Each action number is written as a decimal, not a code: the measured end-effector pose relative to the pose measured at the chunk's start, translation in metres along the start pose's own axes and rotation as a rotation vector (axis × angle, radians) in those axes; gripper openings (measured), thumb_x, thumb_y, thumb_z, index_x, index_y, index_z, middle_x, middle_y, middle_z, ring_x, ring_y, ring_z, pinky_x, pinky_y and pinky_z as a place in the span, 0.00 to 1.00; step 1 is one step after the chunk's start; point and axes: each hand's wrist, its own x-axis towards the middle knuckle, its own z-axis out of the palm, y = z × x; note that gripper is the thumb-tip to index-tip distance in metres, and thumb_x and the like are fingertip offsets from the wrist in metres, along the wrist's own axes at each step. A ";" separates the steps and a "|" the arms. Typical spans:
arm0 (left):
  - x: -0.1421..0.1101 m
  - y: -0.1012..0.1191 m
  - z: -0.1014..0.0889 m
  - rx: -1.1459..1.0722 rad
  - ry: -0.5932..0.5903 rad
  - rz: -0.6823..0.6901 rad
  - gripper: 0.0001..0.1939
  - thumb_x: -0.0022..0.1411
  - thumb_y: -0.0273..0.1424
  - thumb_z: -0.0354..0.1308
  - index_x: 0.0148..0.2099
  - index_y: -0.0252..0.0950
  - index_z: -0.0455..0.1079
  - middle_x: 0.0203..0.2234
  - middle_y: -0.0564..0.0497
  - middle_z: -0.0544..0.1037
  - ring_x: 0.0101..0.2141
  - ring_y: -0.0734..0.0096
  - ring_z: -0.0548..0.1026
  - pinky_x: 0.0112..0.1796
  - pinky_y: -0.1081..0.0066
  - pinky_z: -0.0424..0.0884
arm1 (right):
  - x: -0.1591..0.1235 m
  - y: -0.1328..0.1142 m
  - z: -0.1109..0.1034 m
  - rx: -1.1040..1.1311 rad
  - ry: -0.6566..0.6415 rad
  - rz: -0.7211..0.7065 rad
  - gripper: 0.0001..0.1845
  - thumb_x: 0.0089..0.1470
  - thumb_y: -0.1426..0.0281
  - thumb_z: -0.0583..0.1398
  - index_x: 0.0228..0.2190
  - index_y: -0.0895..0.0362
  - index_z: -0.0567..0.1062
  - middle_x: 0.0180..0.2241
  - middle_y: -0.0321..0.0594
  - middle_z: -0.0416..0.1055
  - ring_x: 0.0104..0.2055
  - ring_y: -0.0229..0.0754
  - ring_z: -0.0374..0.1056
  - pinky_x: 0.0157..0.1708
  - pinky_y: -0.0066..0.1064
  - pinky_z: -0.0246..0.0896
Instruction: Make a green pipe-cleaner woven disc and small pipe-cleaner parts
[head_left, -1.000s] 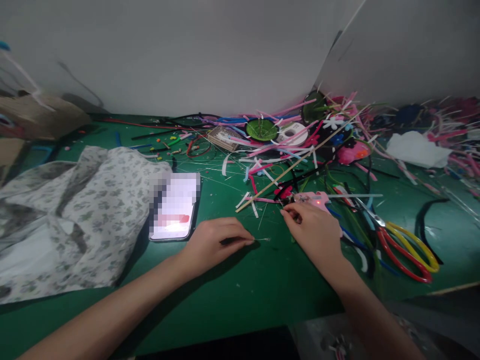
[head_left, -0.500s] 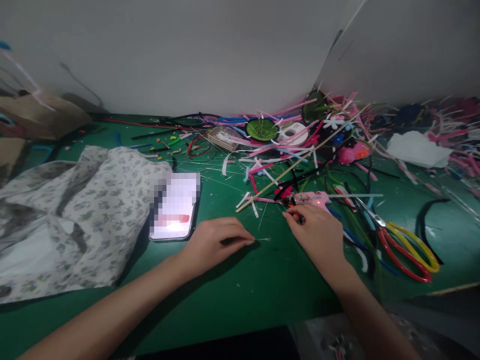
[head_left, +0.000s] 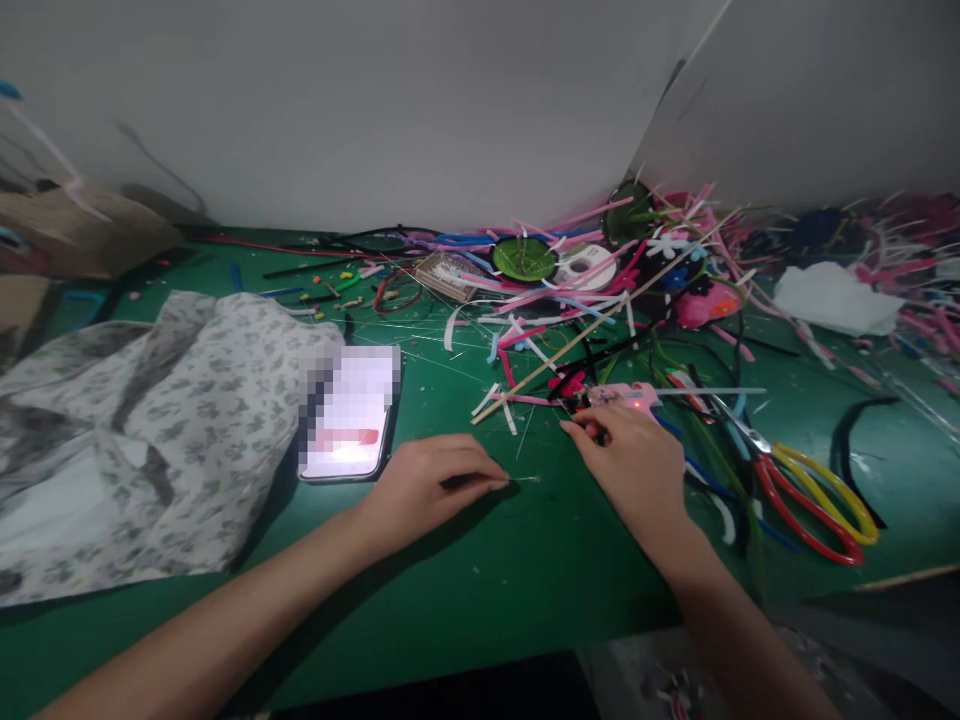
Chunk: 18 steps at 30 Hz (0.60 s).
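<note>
My left hand (head_left: 435, 485) pinches a thin, clear strand (head_left: 526, 479) between thumb and fingertips, its free end pointing right just above the green table. To the right, my right hand (head_left: 634, 455) is closed, with its thumb and forefinger curled together; what lies between them, if anything, I cannot make out. Directly behind its knuckles lies a pink glue gun (head_left: 639, 395) with a small glowing light and a pale glue stick (head_left: 712, 391) out of its back. The hand partly covers the gun, so contact is hard to judge.
A lit phone (head_left: 349, 415) lies left of my left hand, beside a patterned cloth (head_left: 217, 420). Scissors (head_left: 814, 500) with red and yellow handles rest at right. Behind are a wooden stick (head_left: 555, 362), a white spool (head_left: 589, 268) and tangled pipe cleaners (head_left: 517, 300).
My right hand has shifted very slightly left and up, toward the front of the glue gun. My left hand stays in place with the strand.
</note>
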 end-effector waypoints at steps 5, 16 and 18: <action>0.000 0.000 -0.001 0.007 -0.010 -0.007 0.07 0.65 0.30 0.57 0.41 0.38 0.77 0.33 0.51 0.80 0.34 0.74 0.77 0.35 0.75 0.72 | 0.005 -0.001 0.003 0.003 0.006 -0.031 0.14 0.57 0.59 0.59 0.27 0.54 0.77 0.24 0.35 0.74 0.30 0.40 0.68 0.27 0.30 0.50; 0.001 0.001 -0.001 0.000 0.001 0.003 0.07 0.65 0.30 0.57 0.41 0.38 0.77 0.33 0.51 0.80 0.34 0.74 0.78 0.35 0.75 0.72 | 0.001 0.000 0.003 -0.051 -0.033 -0.007 0.15 0.57 0.62 0.59 0.22 0.54 0.76 0.23 0.35 0.73 0.29 0.40 0.67 0.27 0.30 0.49; 0.000 0.000 -0.001 0.004 0.002 0.005 0.07 0.65 0.30 0.58 0.41 0.38 0.77 0.32 0.51 0.80 0.34 0.74 0.77 0.35 0.76 0.72 | 0.000 0.001 0.002 -0.056 -0.043 0.001 0.15 0.57 0.62 0.59 0.22 0.54 0.76 0.23 0.35 0.73 0.28 0.41 0.67 0.26 0.30 0.48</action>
